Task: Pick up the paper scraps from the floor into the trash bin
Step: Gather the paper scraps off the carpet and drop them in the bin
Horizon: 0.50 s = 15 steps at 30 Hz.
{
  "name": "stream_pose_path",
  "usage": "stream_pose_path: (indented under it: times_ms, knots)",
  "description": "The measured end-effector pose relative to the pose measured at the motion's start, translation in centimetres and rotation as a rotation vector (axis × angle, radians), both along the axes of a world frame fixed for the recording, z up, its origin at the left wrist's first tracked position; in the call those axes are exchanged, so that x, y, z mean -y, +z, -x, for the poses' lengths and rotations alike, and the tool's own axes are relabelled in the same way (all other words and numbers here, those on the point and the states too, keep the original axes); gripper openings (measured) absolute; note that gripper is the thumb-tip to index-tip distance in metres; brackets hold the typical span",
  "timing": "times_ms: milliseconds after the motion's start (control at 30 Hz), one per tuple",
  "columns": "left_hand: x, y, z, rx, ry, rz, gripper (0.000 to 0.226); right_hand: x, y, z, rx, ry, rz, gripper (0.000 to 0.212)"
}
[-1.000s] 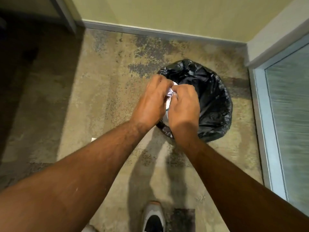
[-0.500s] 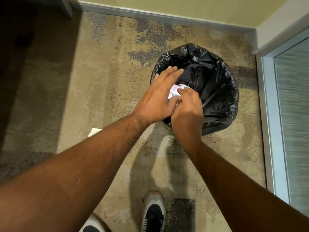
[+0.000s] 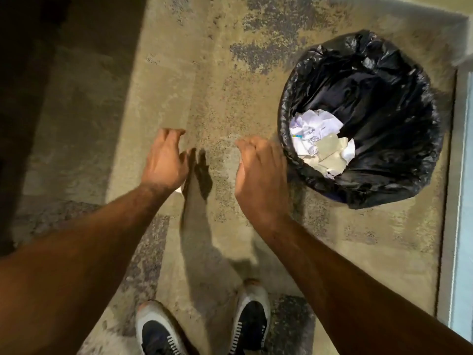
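Note:
The trash bin [image 3: 399, 60], lined with a black plastic bag, stands on the floor at the right. Crumpled white paper scraps [image 3: 320, 139] lie inside it on its near-left side. My right hand [image 3: 258, 172] hovers just left of the bin's rim, fingers loosely curled, holding nothing. My left hand [image 3: 165, 160] is further left above the floor, fingers spread and empty. A small white paper scrap [image 3: 180, 190] peeks out on the floor from under my left wrist; most of it is hidden.
Mottled beige and grey carpet [image 3: 204, 73] covers the floor. My two shoes [image 3: 204, 326] are at the bottom centre. A pale door frame [image 3: 460, 201] runs along the right edge, and a dark area [image 3: 30, 98] fills the left side.
Both hands were together over the bin, pressing crumpled paper. The paper now lies in the bin, and both hands have pulled apart and moved left, off the bin. The view has tilted further down.

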<state>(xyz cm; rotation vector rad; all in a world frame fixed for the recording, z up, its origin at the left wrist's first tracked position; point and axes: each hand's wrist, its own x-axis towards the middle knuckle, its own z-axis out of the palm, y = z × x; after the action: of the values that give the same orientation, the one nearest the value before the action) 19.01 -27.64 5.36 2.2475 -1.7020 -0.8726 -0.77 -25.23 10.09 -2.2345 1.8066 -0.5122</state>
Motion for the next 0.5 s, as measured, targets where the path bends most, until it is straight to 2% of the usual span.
stream_pose_path:
  times_ms: [167,300,500]
  knots:
    - [-3.3,-5.4,-2.9,0.038,-0.001,-0.200,0.050,-2.7,-5.7,-2.3,-0.070,0.069,-0.226,0.045]
    - [-5.4,-9.5,-3.7,0.034,-0.022,-0.305,0.048,-5.8,-11.9,-3.1,-0.202,0.104,-0.459,0.062]
    - [-7.3,-13.7,-4.7,0.151,-0.117,-0.200,0.054,-9.8,-17.0,-3.1,-0.364,0.157,-0.719,0.081]
